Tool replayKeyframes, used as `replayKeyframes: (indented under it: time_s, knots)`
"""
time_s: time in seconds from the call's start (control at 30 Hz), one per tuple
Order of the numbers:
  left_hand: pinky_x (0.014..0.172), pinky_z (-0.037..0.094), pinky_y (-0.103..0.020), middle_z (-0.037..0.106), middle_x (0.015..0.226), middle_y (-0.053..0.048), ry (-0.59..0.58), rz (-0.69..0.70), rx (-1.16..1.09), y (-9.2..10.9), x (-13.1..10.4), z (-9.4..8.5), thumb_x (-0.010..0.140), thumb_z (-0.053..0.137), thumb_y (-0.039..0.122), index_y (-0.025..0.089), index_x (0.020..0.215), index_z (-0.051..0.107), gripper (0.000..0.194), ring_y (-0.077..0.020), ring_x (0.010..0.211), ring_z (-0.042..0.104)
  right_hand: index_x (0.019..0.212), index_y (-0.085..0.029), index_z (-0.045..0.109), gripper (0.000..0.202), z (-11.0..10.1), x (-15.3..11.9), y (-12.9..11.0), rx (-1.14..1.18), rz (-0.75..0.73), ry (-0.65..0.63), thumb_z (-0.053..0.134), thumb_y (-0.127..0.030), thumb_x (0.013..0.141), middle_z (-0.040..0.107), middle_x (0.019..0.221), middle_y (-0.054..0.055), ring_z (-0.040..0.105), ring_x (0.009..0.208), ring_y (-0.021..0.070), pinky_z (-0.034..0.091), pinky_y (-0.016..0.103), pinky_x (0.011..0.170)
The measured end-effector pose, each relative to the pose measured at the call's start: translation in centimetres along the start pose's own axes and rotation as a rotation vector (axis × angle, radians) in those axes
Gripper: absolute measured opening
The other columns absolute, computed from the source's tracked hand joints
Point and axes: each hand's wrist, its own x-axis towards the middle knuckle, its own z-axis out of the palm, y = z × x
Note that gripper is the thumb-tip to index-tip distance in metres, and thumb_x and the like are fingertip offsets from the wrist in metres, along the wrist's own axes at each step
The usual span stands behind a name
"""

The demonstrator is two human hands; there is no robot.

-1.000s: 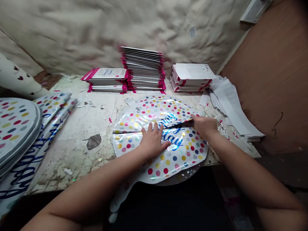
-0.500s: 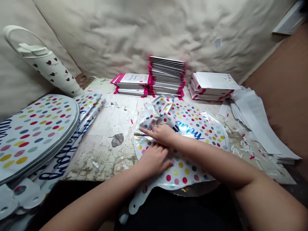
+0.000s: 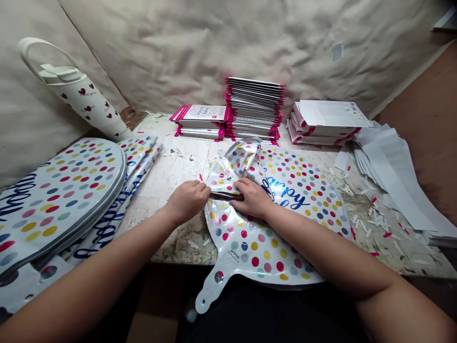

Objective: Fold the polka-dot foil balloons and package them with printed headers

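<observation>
In front of me lies a flat white foil balloon (image 3: 271, 247) with coloured dots and blue lettering, its tail hanging past the table's front edge. On top of it is a partly folded foil balloon (image 3: 243, 157) with the same dots. My left hand (image 3: 189, 200) is closed, pinching the left end of that folded foil. My right hand (image 3: 252, 197) presses on the fold from the right, thumb and fingers around its edge. The foil under the right palm is hidden.
More dotted balloons (image 3: 78, 186) are piled at the left, near a white tumbler (image 3: 89, 102) with hearts. Stacks of pink-edged packets (image 3: 253, 109) and white-topped packets (image 3: 328, 116) line the back. White paper sheets (image 3: 392, 176) and scraps lie at the right.
My left hand has moved from beside the right hand up and left to the end of the fold. My right hand has shifted slightly right, and its pointing finger has drawn in.
</observation>
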Motion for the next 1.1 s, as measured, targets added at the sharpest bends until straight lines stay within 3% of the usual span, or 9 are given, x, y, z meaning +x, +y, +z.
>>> replayKeyframes:
  time_s: [0.13,0.23,0.37,0.47,0.53,0.63,0.73,0.9,1.1]
  knots:
    - [0.074,0.045,-0.036,0.064,0.089,-0.012,0.139,-0.034,-0.124,4.3,0.1,-1.9,0.089,0.038,0.019,0.013,0.084,0.064,0.028,-0.0224,0.082,0.057,0.088,-0.013,0.061,0.018,2.0,0.6,-1.2,-0.089,0.025,0.046,0.043,-0.015,0.084,0.063,0.091,0.013,0.057,0.088,0.0219,0.047,0.032,0.077]
    - [0.091,0.038,-0.048,0.056,0.12,-0.016,0.0,0.029,-0.305,8.0,-0.2,-1.1,0.088,0.041,0.044,0.016,0.113,0.06,0.042,-0.033,0.111,0.049,0.083,-0.017,0.062,0.017,0.6,0.8,0.2,-0.099,0.05,0.133,0.047,-0.009,0.08,0.066,0.084,0.008,0.059,0.08,0.0184,0.047,0.027,0.071]
    - [0.097,0.016,-0.067,0.019,0.15,-0.012,-0.229,-0.093,-0.436,9.4,-0.7,0.7,0.081,0.038,0.066,0.034,0.141,0.025,0.069,-0.0451,0.133,0.014,0.09,-0.015,0.064,0.024,-9.0,-1.1,6.3,-0.193,0.332,0.573,0.043,-0.008,0.082,0.069,0.085,0.006,0.059,0.072,0.014,0.046,0.024,0.066]
    - [0.099,0.012,-0.066,0.01,0.151,-0.009,-0.306,-0.114,-0.485,9.1,-0.6,0.7,0.082,0.037,0.065,0.038,0.141,0.021,0.067,-0.0435,0.135,0.006,0.082,-0.001,0.063,0.033,-16.9,-3.9,9.7,-0.311,0.551,0.867,0.036,-0.017,0.09,0.066,0.078,0.019,0.058,0.07,0.0188,0.043,0.033,0.065]
    - [0.099,0.013,-0.067,0.011,0.151,-0.009,-0.318,-0.122,-0.501,8.9,-0.3,0.2,0.081,0.039,0.064,0.038,0.14,0.025,0.066,-0.0438,0.135,0.006,0.084,-0.003,0.065,0.035,-19.1,-6.0,9.4,-0.415,0.484,0.946,0.041,-0.027,0.091,0.067,0.076,0.014,0.059,0.069,0.0165,0.042,0.03,0.064]
    - [0.1,0.018,-0.064,0.024,0.148,-0.009,-0.281,-0.13,-0.572,8.0,0.1,-0.6,0.082,0.043,0.059,0.034,0.135,0.039,0.059,-0.0421,0.134,0.016,0.102,-0.015,0.066,0.023,-17.2,-9.2,6.2,-0.448,0.057,0.808,0.051,-0.023,0.087,0.071,0.089,0.007,0.064,0.077,0.0141,0.047,0.025,0.068]
    - [0.096,0.037,-0.05,0.054,0.127,-0.009,-0.173,-0.319,-0.814,6.0,0.4,-0.9,0.085,0.042,0.052,0.025,0.117,0.059,0.045,-0.0321,0.118,0.047,0.118,-0.023,0.058,0.033,-12.4,-12.7,3.6,-0.277,-0.29,0.502,0.053,-0.016,0.086,0.067,0.109,0.004,0.063,0.099,0.0167,0.053,0.03,0.083]
    - [0.082,0.05,-0.035,0.068,0.092,-0.008,0.038,-0.8,-1.482,3.3,2.4,0.5,0.08,0.05,0.053,0.016,0.092,0.065,0.042,-0.0209,0.087,0.063,0.12,-0.019,0.056,0.034,-6.6,-17.1,3.7,-0.181,-0.288,0.112,0.042,-0.011,0.091,0.059,0.122,0.007,0.05,0.119,0.0209,0.044,0.042,0.099]
    - [0.059,0.053,-0.026,0.067,0.069,-0.01,-0.271,-0.881,-1.888,3.1,8.2,0.3,0.078,0.04,0.067,0.011,0.071,0.067,0.063,-0.0159,0.059,0.063,0.118,-0.016,0.058,0.032,-4.7,-17.7,4.6,-0.141,-0.254,0.079,0.041,-0.012,0.092,0.061,0.119,0.008,0.053,0.115,0.0209,0.046,0.04,0.098]
